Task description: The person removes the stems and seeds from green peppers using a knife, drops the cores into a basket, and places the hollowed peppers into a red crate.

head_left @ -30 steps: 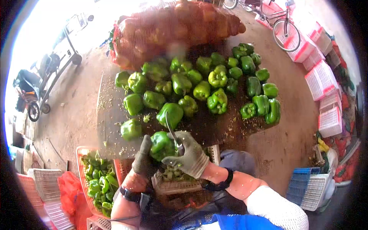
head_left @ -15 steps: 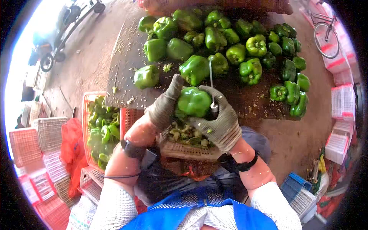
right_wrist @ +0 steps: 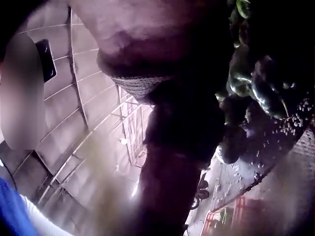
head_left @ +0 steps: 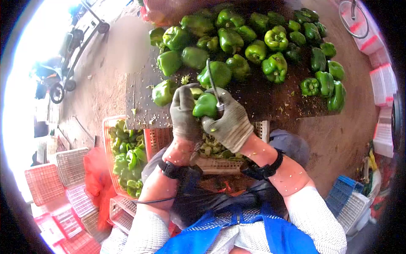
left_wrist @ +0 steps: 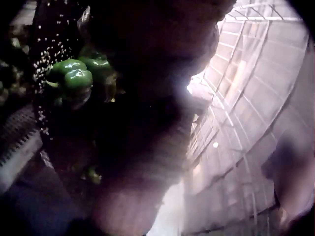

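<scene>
In the head view my gloved left hand [head_left: 185, 112] holds a green bell pepper [head_left: 206, 106] in front of the table's near edge. A pale cut surface shows beside its fingertips. My gloved right hand [head_left: 230, 122] grips a knife [head_left: 211, 79] by the handle, its thin blade pointing up and away, and its thumb lies near the pepper's underside. Several whole bell peppers [head_left: 275, 67] are spread over the table just beyond, the nearest being a large pepper [head_left: 215, 74] behind the blade. Both wrist views are dark and hide the grips.
A dark table [head_left: 253, 99] carries scattered seeds. Below the hands stands a crate [head_left: 220, 165] of pepper scraps. An orange crate [head_left: 108, 156] of green pepper pieces is at the left. Stacked baskets [head_left: 44, 175] lie further left, a blue crate [head_left: 343, 190] at the right.
The pepper between my hands was whole and rounded; now a pale cut surface shows and less of its green skin. The left fingers have come round its far side. The head view has tilted down.
</scene>
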### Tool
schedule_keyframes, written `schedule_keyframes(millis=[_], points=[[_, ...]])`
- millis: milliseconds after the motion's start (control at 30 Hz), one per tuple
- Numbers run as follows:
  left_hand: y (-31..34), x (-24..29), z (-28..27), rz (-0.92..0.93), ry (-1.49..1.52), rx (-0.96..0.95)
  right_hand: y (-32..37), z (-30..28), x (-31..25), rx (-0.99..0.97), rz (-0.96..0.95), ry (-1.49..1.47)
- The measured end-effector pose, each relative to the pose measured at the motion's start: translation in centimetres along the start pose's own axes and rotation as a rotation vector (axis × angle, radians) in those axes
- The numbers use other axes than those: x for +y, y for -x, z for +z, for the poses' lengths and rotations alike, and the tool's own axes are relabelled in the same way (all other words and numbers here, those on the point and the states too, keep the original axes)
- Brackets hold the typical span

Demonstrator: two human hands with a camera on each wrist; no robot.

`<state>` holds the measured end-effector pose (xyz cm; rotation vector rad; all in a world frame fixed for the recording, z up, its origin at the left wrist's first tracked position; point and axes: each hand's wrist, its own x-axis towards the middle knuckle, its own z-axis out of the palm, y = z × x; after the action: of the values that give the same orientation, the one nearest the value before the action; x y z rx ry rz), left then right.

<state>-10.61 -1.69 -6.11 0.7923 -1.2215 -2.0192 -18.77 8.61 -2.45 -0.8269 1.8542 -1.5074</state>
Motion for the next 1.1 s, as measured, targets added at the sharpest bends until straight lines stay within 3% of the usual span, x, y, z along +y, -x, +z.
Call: schedule_keyframes(millis=[67, 133, 267, 333, 433, 500, 533, 600, 767, 867, 900, 933, 967, 1033, 1100], points=[[-1.5, -2.0, -1.0, -0.214, 0.273, -0.072, 0.4, 0.1, -0.2, 0.054, -0.071, 0.048], [-0.8, -0.5, -0.1, -0.448, 0.438, -0.049, 0.9, 0.4, -0.3, 0.081, -0.148, 0.1], [-0.2, 1.8, 1.4, -0.607, 0.635, -0.131, 1.2, -0.5, -1.3, 0.016, -0.011, -0.165], [-0.7, 1.6, 0.6, -0.671, 0.57, -0.145, 1.4, -2.0, -1.0, -0.051, 0.044, -0.28], [-1.3, 1.7, 0.0, -0.548, 0.611, -0.035, 1.4, -3.6, -0.2, -0.029, 0.161, -0.642], [-2.0, 2.5, -2.5, -0.55, 0.748, -0.113, 1.0, -4.7, 1.4, -0.006, 0.096, -0.799], [-2.1, 3.0, -3.4, -0.422, 0.769, -0.115, 1.0, -5.3, 1.8, -0.03, 0.051, -0.811], [-1.9, 5.2, -4.6, -0.347, 0.814, 0.001, 1.0, -6.2, 2.6, -0.073, 0.013, -0.85], [1.5, 10.1, -16.8, -0.119, 0.413, 0.182, 1.7, -6.0, 2.1, -0.198, 0.157, -0.93], [4.4, 11.9, -25.0, 0.089, 0.247, 0.401, 2.1, -6.1, 3.3, -0.135, 0.204, -0.815], [4.1, 11.3, -28.7, -0.027, 0.244, 0.615, 2.3, -5.8, 3.2, -0.137, 0.196, -0.782], [4.9, 11.8, -29.3, -0.088, -0.031, 0.671, 2.9, -5.3, 2.9, -0.129, 0.19, -0.744], [4.1, 10.7, -31.5, 0.103, -0.488, 0.708, 3.0, -5.2, 2.3, -0.132, 0.204, -0.735], [2.6, 8.4, -33.9, 0.119, -0.96, 0.59, 3.3, -3.8, 0.7, -0.17, 0.247, -0.854], [5.0, 10.2, -22.7, 0.189, -0.908, 0.336, 2.6, -3.7, 1.8, -0.293, 0.286, -0.836]])
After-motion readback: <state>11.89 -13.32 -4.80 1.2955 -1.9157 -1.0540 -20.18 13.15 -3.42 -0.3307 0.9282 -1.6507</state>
